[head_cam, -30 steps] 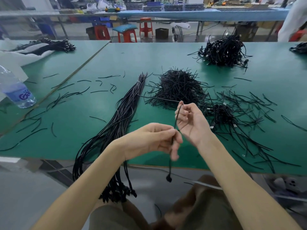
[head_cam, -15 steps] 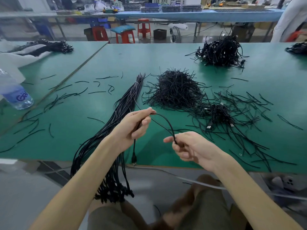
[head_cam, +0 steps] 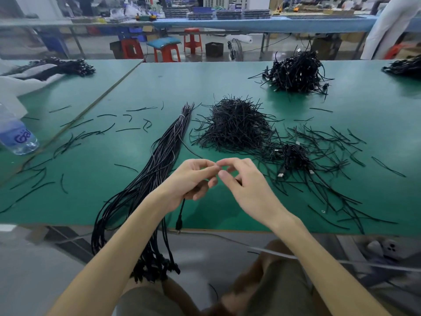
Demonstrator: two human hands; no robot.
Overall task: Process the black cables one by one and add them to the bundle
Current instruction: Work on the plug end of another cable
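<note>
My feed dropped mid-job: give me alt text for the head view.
The left hand grips a black cable, its plug dangling at the green table's edge; the right hand meets it. A tied bundle lies left, cable piles beyond.

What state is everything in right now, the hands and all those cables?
left hand: gripping one cable
right hand: fingers curled at left fingertips, hold unclear
cable: plug end dangling below left hand
bundle: tied near far end, plugs hanging off table
short-strand pile: loose heap
</note>
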